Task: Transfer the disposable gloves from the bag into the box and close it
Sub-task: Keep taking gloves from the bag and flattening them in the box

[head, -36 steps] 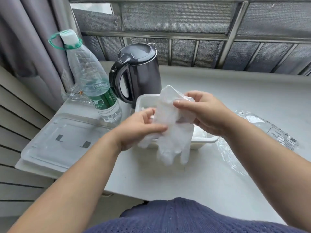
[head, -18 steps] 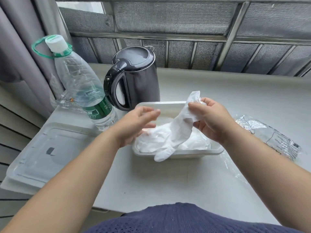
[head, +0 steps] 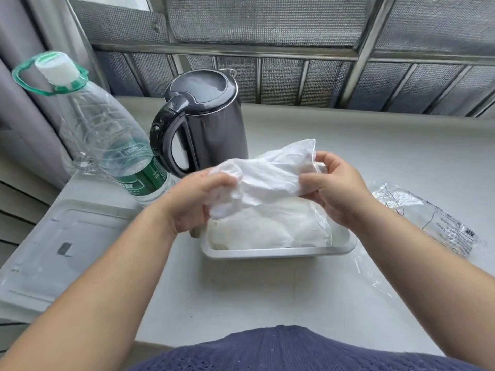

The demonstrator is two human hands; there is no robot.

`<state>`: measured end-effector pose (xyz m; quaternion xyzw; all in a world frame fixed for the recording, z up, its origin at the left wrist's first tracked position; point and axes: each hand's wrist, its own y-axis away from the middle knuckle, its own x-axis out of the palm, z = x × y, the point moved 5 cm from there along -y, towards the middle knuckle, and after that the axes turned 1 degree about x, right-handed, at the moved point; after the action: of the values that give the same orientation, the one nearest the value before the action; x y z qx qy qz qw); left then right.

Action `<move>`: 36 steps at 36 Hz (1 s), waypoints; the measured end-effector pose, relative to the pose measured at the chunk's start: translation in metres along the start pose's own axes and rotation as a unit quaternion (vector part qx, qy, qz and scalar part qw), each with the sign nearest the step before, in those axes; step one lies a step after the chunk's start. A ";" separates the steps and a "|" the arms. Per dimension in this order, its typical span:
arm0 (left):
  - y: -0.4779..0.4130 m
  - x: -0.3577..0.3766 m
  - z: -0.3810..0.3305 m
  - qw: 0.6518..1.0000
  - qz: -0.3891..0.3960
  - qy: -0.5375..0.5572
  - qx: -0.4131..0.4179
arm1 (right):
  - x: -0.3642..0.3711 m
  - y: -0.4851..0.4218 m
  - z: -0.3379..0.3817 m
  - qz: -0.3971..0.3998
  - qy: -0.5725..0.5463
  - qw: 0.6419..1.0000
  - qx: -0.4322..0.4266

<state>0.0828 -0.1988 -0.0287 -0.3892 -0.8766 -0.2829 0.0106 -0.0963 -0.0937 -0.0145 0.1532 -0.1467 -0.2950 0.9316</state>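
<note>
Disposable glove now stretches between both sets of fingers: the left hand, slack half a second ago, has clutched one end while the right hand pinches the other, just above the box. It likely still needs tucking in.

The gloves were thin, crinkled, milky plastic film. The box was smooth white plastic, its lid clear. The kettle had a glossy dark shell; the tabletop looked matt, and the bag shiny and transparent.
</note>
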 end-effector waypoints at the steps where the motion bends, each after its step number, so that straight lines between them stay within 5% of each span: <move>1: 0.002 -0.002 -0.004 1.000 0.004 0.002 -0.002 | -0.003 -0.001 -0.004 -0.011 0.049 0.999 -0.004; 3: 0.002 -0.006 -0.006 0.999 -0.035 -0.034 -0.020 | -0.010 -0.004 -0.012 -0.035 0.161 0.986 -0.013; 5: 0.004 -0.010 -0.008 0.973 -0.122 -0.195 -0.030 | -0.012 -0.004 -0.016 -0.046 0.287 0.956 -0.030; 9: 0.008 -0.002 -0.018 0.779 -0.204 -0.593 0.010 | -0.013 0.000 -0.023 -0.033 0.585 0.810 -0.032; 12: 0.016 0.022 -0.023 0.638 -0.235 -0.729 0.081 | -0.014 0.006 -0.025 -0.012 0.707 0.707 -0.026; 14: 0.018 0.038 -0.023 0.585 -0.224 -0.768 0.135 | -0.011 0.009 -0.018 -0.017 0.742 0.670 -0.035; 17: 0.007 0.051 -0.011 0.623 -0.151 -0.751 0.162 | -0.001 0.006 -0.004 -0.030 0.721 0.687 -0.085; 20: -0.008 0.049 0.015 0.627 -0.078 -0.770 0.088 | 0.015 -0.001 -0.011 0.027 0.675 0.725 -0.134; 24: -0.019 0.038 0.052 0.650 0.032 -0.756 -0.069 | 0.013 -0.013 -0.056 0.132 0.712 0.688 -0.043; 30: -0.031 0.035 0.066 0.655 0.117 -0.738 -0.113 | 0.007 -0.016 -0.082 0.173 0.732 0.655 0.072; 33: -0.031 0.036 0.066 0.648 0.125 -0.741 -0.125 | 0.005 -0.016 -0.076 0.159 0.709 0.684 0.062; 36: -0.024 0.039 0.054 0.693 0.081 -0.710 -0.095 | 0.001 -0.009 -0.058 0.130 0.666 0.735 0.003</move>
<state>0.0506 -0.1580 -0.0765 -0.5428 -0.5570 -0.0024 -0.6287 -0.0786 -0.0901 -0.0706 0.2924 0.4918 0.0064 0.8201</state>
